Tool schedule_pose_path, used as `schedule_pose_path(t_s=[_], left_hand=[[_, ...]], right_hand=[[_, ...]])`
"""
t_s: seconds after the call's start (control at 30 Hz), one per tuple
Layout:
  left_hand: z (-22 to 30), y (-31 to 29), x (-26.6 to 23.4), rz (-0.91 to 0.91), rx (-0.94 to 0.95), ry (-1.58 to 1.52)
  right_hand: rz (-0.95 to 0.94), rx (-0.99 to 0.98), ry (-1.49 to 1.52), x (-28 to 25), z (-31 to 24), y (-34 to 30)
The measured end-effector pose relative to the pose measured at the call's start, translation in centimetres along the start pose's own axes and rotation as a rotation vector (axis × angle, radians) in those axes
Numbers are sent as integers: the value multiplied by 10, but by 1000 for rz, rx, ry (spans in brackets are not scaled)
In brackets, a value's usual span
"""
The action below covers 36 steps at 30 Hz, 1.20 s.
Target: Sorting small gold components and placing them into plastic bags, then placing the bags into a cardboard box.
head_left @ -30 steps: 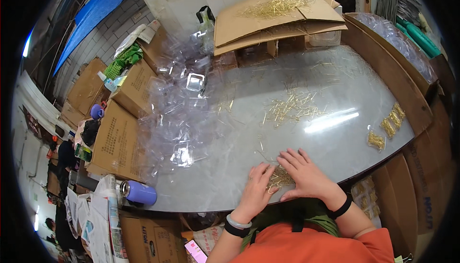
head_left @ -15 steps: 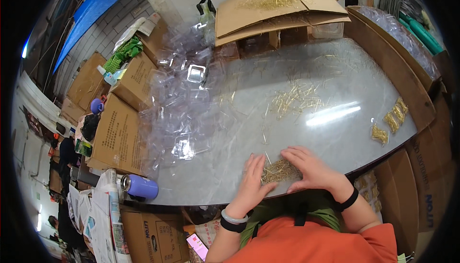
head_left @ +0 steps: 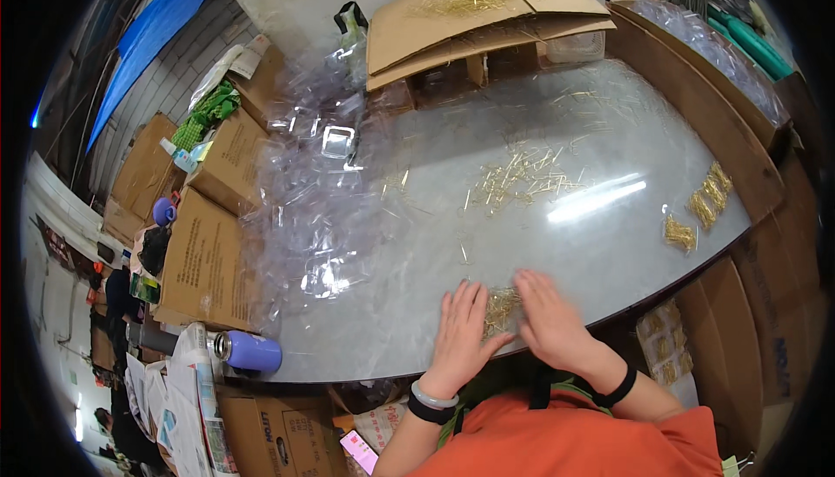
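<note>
A small heap of thin gold-coloured wire pieces (head_left: 501, 311) lies at the near edge of the grey tabletop. My left hand (head_left: 461, 333) rests along its left side with fingers stretched out. On the opposite side is my right hand (head_left: 554, 320), slightly smeared by motion, its fingers extended and its palm facing the heap. Both hands flank the pieces without gripping them. A looser scatter of the same wire pieces (head_left: 522, 177) lies farther back. Gold bundles (head_left: 711, 194) sit near the right edge, with another bundle (head_left: 679, 233) beside them.
Clear plastic boxes (head_left: 322, 216) are heaped on the table's left. A purple bottle (head_left: 252, 351) stands at the near left corner. Flattened cardboard (head_left: 417, 38) at the back carries more wire pieces. A cardboard wall (head_left: 696, 120) lines the right side; cartons (head_left: 204, 260) stand left.
My right hand has moved left, closer to my left hand. The heap between them now looks narrower. The whole view has shifted slightly.
</note>
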<state>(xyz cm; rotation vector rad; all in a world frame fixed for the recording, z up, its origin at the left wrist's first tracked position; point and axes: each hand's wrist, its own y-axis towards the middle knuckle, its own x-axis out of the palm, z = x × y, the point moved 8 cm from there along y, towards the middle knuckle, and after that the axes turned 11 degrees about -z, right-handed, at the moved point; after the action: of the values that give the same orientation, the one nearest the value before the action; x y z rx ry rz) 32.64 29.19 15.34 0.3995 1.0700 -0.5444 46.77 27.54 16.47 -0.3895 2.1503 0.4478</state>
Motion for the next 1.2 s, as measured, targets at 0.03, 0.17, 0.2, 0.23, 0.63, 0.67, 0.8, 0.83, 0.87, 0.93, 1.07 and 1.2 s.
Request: schedule_pose_path(t_s=[0.03,0.17,0.2,0.23,0.63,0.67,0.8,0.83,0.87,0.93,1.07,1.2], left_hand=[[0,2,3,6,26,-9],[-6,3,5,26,18,-106],[-5,1,2,31,17,-132],[-6,-1,-1,37,17,-159],[-23,-56,-39,59,-308,-56],[-24,-59,-36,54,-300,-103],[-22,-57,-22,43,-222,-311],[-19,-54,-19,44,-192,-368],[-15,-51,-14,44,-173,-443],[-7,-44,-7,43,-130,-592],[-10,-41,-7,0,-207,-626],[-14,-39,-28,53,-258,-134]], right_hand=[[-18,-64,75,4,-6,4],[-35,-199,328,11,-1,18],[-33,-204,383,9,0,21],[-40,-174,260,5,1,22],[-85,-47,-151,12,-16,13],[-90,-44,-172,11,-22,11],[-114,-43,-205,15,-26,10],[-115,-47,-213,16,-27,10],[-117,-51,-220,17,-27,11],[-112,-72,-197,18,-27,12],[-103,-181,-87,14,-15,20],[-132,-319,-43,13,1,26]])
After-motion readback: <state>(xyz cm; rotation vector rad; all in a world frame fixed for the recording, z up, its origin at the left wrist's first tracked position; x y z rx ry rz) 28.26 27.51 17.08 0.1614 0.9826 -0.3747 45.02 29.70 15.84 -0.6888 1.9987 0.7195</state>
